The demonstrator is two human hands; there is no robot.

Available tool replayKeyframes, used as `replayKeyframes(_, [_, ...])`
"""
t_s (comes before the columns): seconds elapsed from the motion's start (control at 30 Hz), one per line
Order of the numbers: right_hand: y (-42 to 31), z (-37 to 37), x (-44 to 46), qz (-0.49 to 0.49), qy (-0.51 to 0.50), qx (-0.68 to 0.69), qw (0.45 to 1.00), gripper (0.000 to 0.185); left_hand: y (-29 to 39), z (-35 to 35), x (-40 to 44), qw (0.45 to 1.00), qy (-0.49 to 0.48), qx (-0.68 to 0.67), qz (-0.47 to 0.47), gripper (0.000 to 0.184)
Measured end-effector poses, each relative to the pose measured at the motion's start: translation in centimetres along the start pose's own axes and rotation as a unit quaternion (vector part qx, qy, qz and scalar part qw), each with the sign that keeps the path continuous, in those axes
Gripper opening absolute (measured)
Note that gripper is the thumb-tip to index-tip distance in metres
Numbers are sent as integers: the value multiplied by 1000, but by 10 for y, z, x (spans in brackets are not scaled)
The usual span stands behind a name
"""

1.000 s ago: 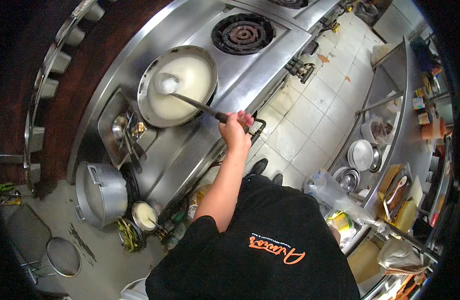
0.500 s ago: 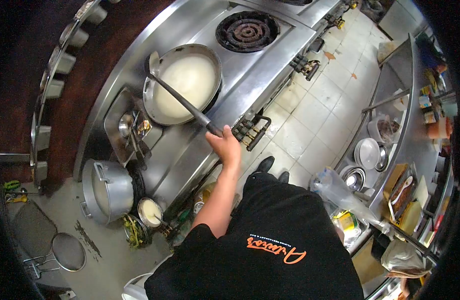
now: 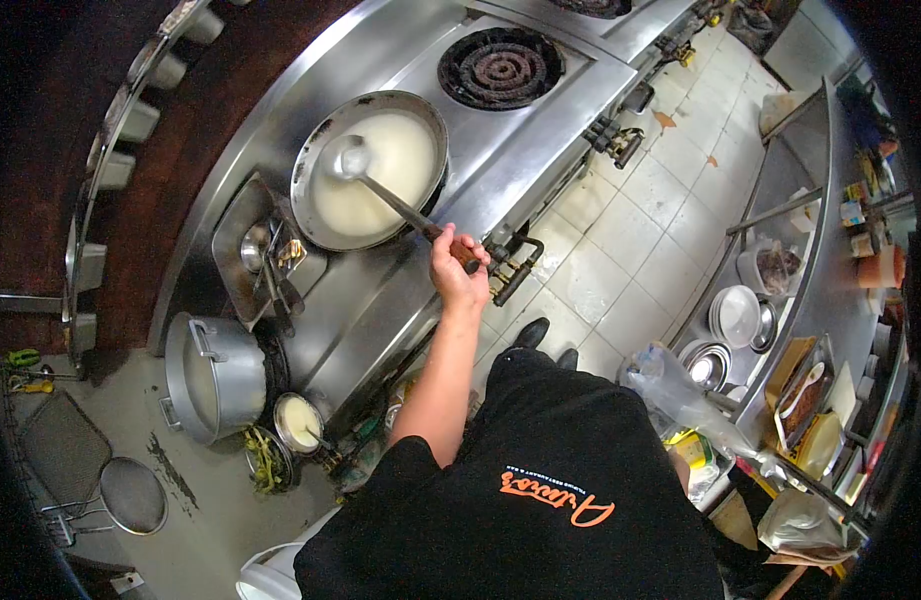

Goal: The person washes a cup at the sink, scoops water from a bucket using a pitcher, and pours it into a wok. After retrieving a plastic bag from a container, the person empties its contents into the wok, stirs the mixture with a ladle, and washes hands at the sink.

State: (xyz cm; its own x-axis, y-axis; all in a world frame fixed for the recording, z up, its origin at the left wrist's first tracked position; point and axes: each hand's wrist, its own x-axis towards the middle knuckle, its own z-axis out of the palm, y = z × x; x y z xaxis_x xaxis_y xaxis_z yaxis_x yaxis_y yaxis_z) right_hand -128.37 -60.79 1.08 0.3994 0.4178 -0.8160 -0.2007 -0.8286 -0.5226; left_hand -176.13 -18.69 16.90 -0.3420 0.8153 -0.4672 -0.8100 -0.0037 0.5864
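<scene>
My left hand is closed round the brown grip of a long-handled ladle, palm turned upward. The ladle's metal bowl is over the pale, creamy liquid in a wide wok-like pan. Whether the bowl touches the liquid I cannot tell. The pan stands on the steel stove. My right hand is out of view; only a little skin of that arm shows beside the black shirt.
A bare burner lies beyond the pan. Left of the pan is a metal tray with utensils. A large pot, a small container of pale liquid and a strainer are lower left. Shelves with bowls line the right.
The ladle's bowl has moved from the pan's left rim to over the liquid and has turned. My left hand has rotated palm up and shifted slightly to the right.
</scene>
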Motion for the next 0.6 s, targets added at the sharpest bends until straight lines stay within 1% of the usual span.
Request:
replayKeyframes(0.07, [25,-8,13,-28,-2,-31,999,38,2,4,-6,1000,-23,-14,-9,23])
replayKeyframes(0.13, [101,-31,67,38,26,110,993,39,1,4,-9,997,-71,5,-12,26])
replayKeyframes(0.17, [108,-36,71,6,22,-5,1000,39,1,4,-9,995,-95,14,-12,28])
replayKeyframes(0.2, [110,-39,74,-27,18,-119,992,39,-1,4,-8,996,-83,20,-31,27])
replayKeyframes(0.23, [112,-42,76,-59,14,-231,971,40,-3,5,-8,996,-70,27,-49,27])
replayKeyframes(0.27, [114,-45,78,-73,-11,-268,961,44,-7,6,-7,995,-59,34,-68,27])
replayKeyframes(0.3, [103,-35,67,-13,23,-140,990,43,-12,7,-5,995,-36,55,-71,26])
replayKeyframes(0.33, [90,-21,52,48,56,-9,997,43,-19,4,-3,994,-13,76,-75,25])
replayKeyframes(0.37, [71,-9,36,108,88,123,983,43,-26,-2,2,992,9,99,-79,23])
replayKeyframes(0.4, [62,-9,30,42,57,54,996,42,-30,-11,9,988,-10,137,-68,27])
replayKeyframes(0.43, [56,-8,24,-23,25,-17,999,42,-40,-19,13,983,41,178,-24,30])
replayKeyframes(0.5, [37,-3,11,-97,-12,-98,990,39,-40,6,-1,954,139,256,67,37])
replayKeyframes(0.53, [27,2,3,-104,-17,-109,988,37,-31,11,-12,946,133,294,29,50])
replayKeyframes(0.6, [18,4,-5,-95,-28,-133,986,36,-24,26,-27,944,144,287,76,48])
